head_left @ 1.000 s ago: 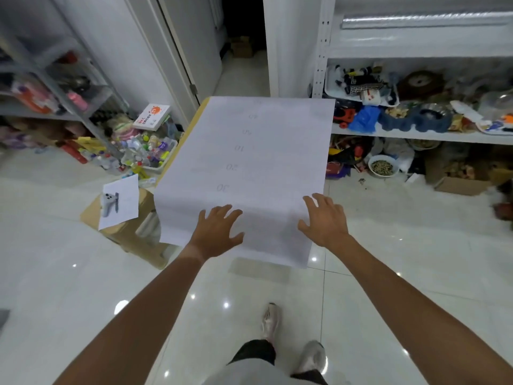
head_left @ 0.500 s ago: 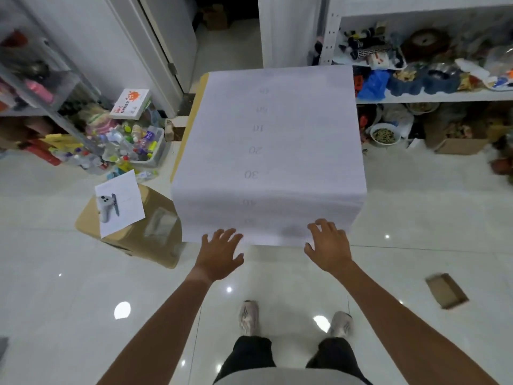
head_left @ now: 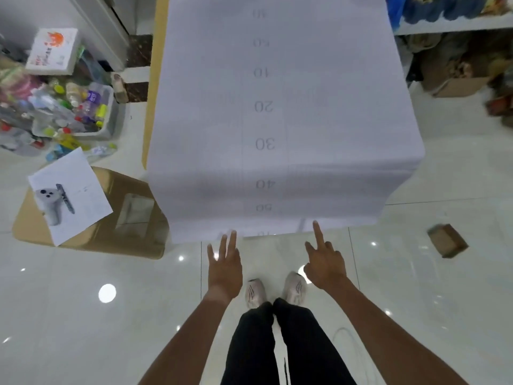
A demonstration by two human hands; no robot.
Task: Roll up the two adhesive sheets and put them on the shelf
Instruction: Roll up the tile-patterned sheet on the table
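Note:
A large white adhesive sheet [head_left: 319, 112] with faint grid lines and printed numbers lies flat over a yellow-edged table [head_left: 153, 87], and its near end hangs over the table's front edge. I cannot tell whether a second sheet lies under it. My left hand [head_left: 225, 266] is just below the sheet's hanging edge, fingers spread and fingertips at the edge. My right hand [head_left: 323, 261] is also just below that edge, its index finger stretched out and touching the sheet. Neither hand holds anything. The shelf [head_left: 449, 25] stands at the upper right, crowded with items.
A cardboard box [head_left: 130, 218] with a printed paper [head_left: 69, 195] on top sits left of the table. A bin of bottles [head_left: 80, 112] stands behind it. A small brown box [head_left: 447, 240] lies on the glossy tiled floor at right. My feet are below the sheet's edge.
My view has tilted down and closer to the table. Both hands slid back off the sheet's top to its hanging front edge; the right hand now points one finger.

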